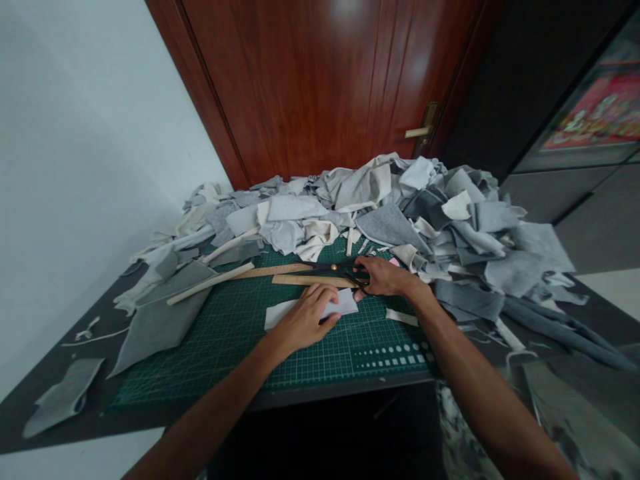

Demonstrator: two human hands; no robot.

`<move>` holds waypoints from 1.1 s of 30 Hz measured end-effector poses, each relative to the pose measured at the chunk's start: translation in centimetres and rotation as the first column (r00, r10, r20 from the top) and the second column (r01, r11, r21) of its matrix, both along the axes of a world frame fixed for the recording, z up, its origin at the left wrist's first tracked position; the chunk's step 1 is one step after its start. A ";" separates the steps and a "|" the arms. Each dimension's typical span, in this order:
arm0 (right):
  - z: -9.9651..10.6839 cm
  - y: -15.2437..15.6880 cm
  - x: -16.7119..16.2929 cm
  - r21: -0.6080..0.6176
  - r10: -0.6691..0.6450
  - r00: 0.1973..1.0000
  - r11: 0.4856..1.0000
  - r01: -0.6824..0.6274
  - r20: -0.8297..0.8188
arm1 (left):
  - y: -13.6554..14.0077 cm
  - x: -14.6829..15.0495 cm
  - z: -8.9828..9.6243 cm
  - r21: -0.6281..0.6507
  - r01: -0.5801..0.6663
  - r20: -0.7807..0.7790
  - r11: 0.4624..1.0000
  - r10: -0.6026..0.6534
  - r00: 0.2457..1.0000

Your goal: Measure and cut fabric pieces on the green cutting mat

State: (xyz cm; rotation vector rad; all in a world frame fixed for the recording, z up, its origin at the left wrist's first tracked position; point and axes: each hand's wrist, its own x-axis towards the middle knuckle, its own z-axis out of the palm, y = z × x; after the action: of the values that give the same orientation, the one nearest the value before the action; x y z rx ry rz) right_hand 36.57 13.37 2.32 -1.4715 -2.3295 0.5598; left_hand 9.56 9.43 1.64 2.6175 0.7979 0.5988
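My left hand (309, 316) rests on a small folded piece of pale grey and white cloth (347, 302) on the green cutting mat. Its thumb stands apart from its fingers. The cloth sticks out on both sides of this hand. My right hand (380, 275) has its fingers around the handles of black scissors (334, 267), whose blades point left. Some of the right fingers are hidden. Beneath and beside the scissors lie two wooden rulers (290, 279), just beyond the cloth.
Grey and white cloth scraps (350, 189) are heaped along the table's back and right. Larger grey pieces (165, 313) overlap the cutting mat (230, 353) at left. A white strip (401, 317) lies near my right wrist. Behind stands a brown door (320, 87).
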 end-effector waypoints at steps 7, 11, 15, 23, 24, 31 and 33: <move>-0.4 0.1 0.1 0.046 0.025 1.000 0.999 -0.025 -0.006 | -0.1 0.1 0.2 -0.001 0.037 0.010 0.999 -0.037 0.999; -0.4 0.1 0.1 0.045 0.012 1.000 0.999 -0.012 0.003 | -0.1 0.4 0.2 -0.014 0.032 0.015 0.999 -0.031 0.999; -0.6 0.2 0.1 0.039 0.006 1.000 0.999 -0.006 -0.001 | -0.1 0.6 0.0 -0.030 0.037 0.028 0.999 -0.036 0.999; -0.8 0.4 0.4 0.042 0.026 1.000 0.999 -0.026 -0.010 | 0.1 0.4 0.1 -0.047 0.052 0.041 0.998 -0.050 0.998; -0.8 0.5 0.4 0.040 0.030 0.999 0.999 -0.030 -0.012 | 0.1 0.4 0.0 -0.046 0.054 0.042 0.997 -0.052 0.998; 0.0 0.0 0.8 0.005 0.002 1.000 1.000 -0.002 -0.023 | 0.0 0.5 0.0 -0.050 0.041 0.035 0.998 -0.040 0.999; 0.3 -0.4 0.8 -0.029 -0.020 1.000 0.999 0.020 -0.014 | -0.1 0.6 0.1 -0.041 0.033 0.034 0.999 -0.032 0.999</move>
State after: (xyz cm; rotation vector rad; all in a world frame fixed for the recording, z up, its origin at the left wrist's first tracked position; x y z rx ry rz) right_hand 37.38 12.94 2.60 -1.4969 -2.3026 0.5994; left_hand 10.13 9.36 1.70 2.5713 0.7482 0.6088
